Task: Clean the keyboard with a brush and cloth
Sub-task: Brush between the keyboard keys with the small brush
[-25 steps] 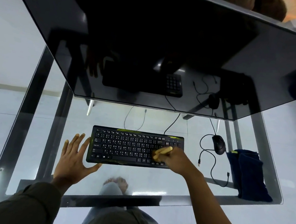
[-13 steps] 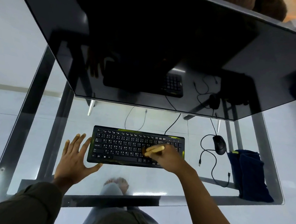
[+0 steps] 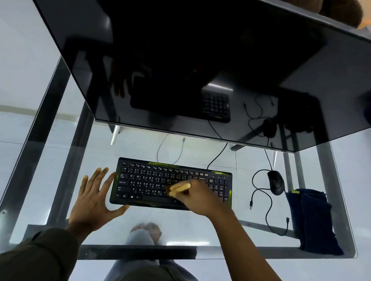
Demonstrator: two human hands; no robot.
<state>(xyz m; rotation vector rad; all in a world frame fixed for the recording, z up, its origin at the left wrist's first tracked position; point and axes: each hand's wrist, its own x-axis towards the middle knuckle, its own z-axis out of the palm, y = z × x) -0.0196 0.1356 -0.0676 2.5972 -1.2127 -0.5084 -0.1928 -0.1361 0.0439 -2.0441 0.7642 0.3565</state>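
Keyboard (image 3: 153,182), one, lying on glass desk (image 3: 216,234); left hand (image 3: 94,196) spreading flat, touching its left edge; right hand (image 3: 199,198) pinching one brush (image 3: 178,188), now sliding leftward from numpad side toward middle keys; one mouse (image 3: 275,182) and one folded cloth (image 3: 312,220) sitting unmoved at right

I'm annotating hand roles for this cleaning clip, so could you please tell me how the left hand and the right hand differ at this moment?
The left hand is open with fingers spread, while the right hand is closed around a brush. The left lies flat on the glass table against the keyboard's left edge; the right is over the keys, right of centre. The left holds nothing; the right works the brush. Both touch or meet the keyboard.
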